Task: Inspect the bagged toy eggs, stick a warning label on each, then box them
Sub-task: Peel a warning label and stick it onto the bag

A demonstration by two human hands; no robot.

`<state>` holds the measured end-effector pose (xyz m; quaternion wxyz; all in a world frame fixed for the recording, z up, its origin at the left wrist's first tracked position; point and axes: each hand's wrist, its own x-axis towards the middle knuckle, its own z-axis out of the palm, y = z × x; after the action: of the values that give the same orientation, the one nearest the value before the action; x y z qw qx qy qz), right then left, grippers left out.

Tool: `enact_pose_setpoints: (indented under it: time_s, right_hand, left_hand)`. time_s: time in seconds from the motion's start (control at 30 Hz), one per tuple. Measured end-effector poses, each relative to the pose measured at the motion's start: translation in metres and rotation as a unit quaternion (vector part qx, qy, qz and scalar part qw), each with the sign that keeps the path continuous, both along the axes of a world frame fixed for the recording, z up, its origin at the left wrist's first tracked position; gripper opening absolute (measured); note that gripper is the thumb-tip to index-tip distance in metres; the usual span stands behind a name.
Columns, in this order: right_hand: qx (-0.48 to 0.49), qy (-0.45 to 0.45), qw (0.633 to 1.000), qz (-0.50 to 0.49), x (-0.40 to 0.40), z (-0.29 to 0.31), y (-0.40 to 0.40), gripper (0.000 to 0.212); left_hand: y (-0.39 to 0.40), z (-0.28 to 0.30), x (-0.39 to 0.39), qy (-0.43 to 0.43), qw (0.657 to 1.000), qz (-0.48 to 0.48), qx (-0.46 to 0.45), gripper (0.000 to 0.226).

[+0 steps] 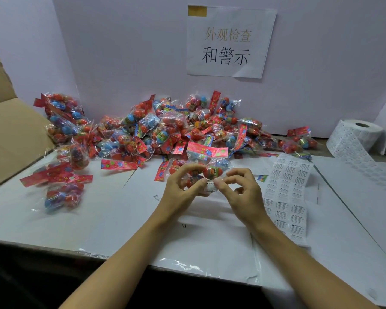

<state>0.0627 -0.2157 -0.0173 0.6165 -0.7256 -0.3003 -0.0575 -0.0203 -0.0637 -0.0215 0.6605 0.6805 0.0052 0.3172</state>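
Heap of clear, crinkly plastic bags of glossy toy eggs, film catching glare; red printed header cards, shiny. Held bag: same glossy film, small white paper label on it. White matt paper label sheet, roll of labels likewise. Matt brown corrugated cardboard box. Table covered in white sheets, perhaps paper, smooth.

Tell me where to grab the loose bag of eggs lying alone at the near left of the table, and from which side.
Take the bag of eggs by its flat red header card, coming from above left: the card lies clear at the far end, while the egg end is lumpy, slippery film.
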Motion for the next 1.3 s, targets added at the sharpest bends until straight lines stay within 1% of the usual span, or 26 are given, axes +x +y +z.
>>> enact_pose_setpoints:
  time_s: [0.07,0.17,0.3,0.37,0.43,0.57,0.6,0.67,0.7,0.73,0.8,0.83,0.87,0.9,0.93,0.97,1.0,1.03,1.07,1.1,1.13,1.2,1.23,1.27,1.3]
  right_hand:
    - [-0.007,0.004,1.000,0.004,0.001,0.000,0.000,0.013]
    - [-0.007,-0.002,1.000,0.009,0.000,0.001,-0.001,0.018]
    - [0.006,-0.012,1.000,0.023,-0.001,0.002,-0.002,0.012]
    - [-0.004,-0.017,0.999,0.029,-0.001,0.002,-0.002,0.016]
    - [0.001,-0.009,0.999,0.037,-0.001,0.002,-0.002,0.024]
    - [0.022,0.064,0.997,0.049,0.002,0.004,-0.003,0.014]
    - [0.021,0.087,0.994,0.058,0.002,0.005,-0.003,0.018]
    - [0.031,0.136,0.986,0.086,0.003,0.006,-0.003,0.035]
    - [0.041,0.157,0.982,0.099,0.004,0.006,-0.003,0.039]
    - [0.051,0.169,0.979,0.107,0.005,0.007,-0.004,0.035]
    - [0.057,0.169,0.980,0.087,0.008,0.010,-0.005,0.020]
    - [0.067,0.176,0.980,0.069,0.010,0.012,-0.006,0.015]
    - [0.083,0.193,0.976,0.049,0.013,0.015,-0.007,0.012]
    - [0.110,0.224,0.968,0.034,0.017,0.020,-0.008,0.009]
    - [0.150,0.269,0.951,0.029,0.022,0.026,-0.009,0.006]
    - [0.194,0.322,0.926,0.036,0.026,0.033,-0.010,0.005]
    - [0.239,0.371,0.896,0.050,0.031,0.041,-0.012,0.007]
    - [0.278,0.406,0.868,0.066,0.034,0.048,-0.014,0.011]
    - [0.304,0.427,0.848,0.076,0.038,0.053,-0.017,0.016]
    - [0.317,0.435,0.839,0.082,0.041,0.057,-0.019,0.021]
    - [0.313,0.434,0.840,0.090,0.042,0.061,-0.020,0.022]
    - [0.266,0.413,0.865,0.105,0.041,0.064,-0.024,0.010]
    - [0.233,0.399,0.880,0.115,0.041,0.065,-0.026,0.009]
    - [0.197,0.382,0.894,0.124,0.041,0.064,-0.031,0.016]
    - [0.164,0.362,0.908,0.130,0.042,0.063,-0.037,0.021]
  left_hand:
    - [-0.001,0.000,0.000,0.007,1.000,0.000,0.011,0.030]
    - [-0.003,0.001,0.000,0.016,1.000,-0.001,0.018,0.037]
    - [-0.001,0.002,-0.003,0.000,1.000,-0.004,0.018,0.041]
    - [0.000,0.003,-0.003,0.000,1.000,-0.005,0.014,0.043]
    - [-0.002,0.004,-0.003,0.006,1.000,-0.013,-0.005,0.045]
    - [-0.003,0.005,-0.005,0.017,0.998,-0.036,-0.038,0.051]
    - [-0.003,0.004,-0.006,0.020,0.998,-0.045,-0.037,0.053]
    - [-0.003,0.003,-0.005,0.024,0.997,-0.069,-0.031,0.056]
    - [-0.002,0.002,-0.005,0.029,0.995,-0.086,-0.031,0.060]
    - [-0.002,0.001,-0.004,0.038,0.993,-0.103,-0.038,0.066]
    - [-0.002,0.000,-0.001,0.066,0.990,-0.108,-0.067,0.079]
    - [-0.002,0.000,0.000,0.081,0.989,-0.093,-0.077,0.083]
    - [-0.004,0.000,0.000,0.091,0.991,-0.067,-0.072,0.082]
    - [-0.006,0.001,0.000,0.093,0.994,-0.032,-0.045,0.074]
    - [-0.008,0.002,-0.001,0.085,0.996,0.004,0.006,0.061]
    - [-0.010,0.002,-0.003,0.072,0.994,0.030,0.076,0.048]
    - [-0.012,0.003,-0.004,0.054,0.986,0.031,0.156,0.037]
    - [-0.015,0.003,-0.005,0.033,0.971,0.005,0.237,0.031]
    - [-0.020,0.004,-0.006,0.021,0.948,-0.041,0.316,0.030]
    - [-0.028,0.004,-0.006,0.021,0.917,-0.094,0.386,0.031]
    - [-0.037,0.005,-0.005,0.025,0.886,-0.141,0.441,0.033]
    - [-0.059,0.003,-0.001,0.020,0.839,-0.205,0.503,0.035]
    - [-0.069,0.002,0.002,0.017,0.821,-0.218,0.528,0.034]
    - [-0.077,0.000,0.005,0.018,0.806,-0.219,0.549,0.033]
    - [-0.082,0.000,0.007,0.025,0.801,-0.215,0.558,0.031]
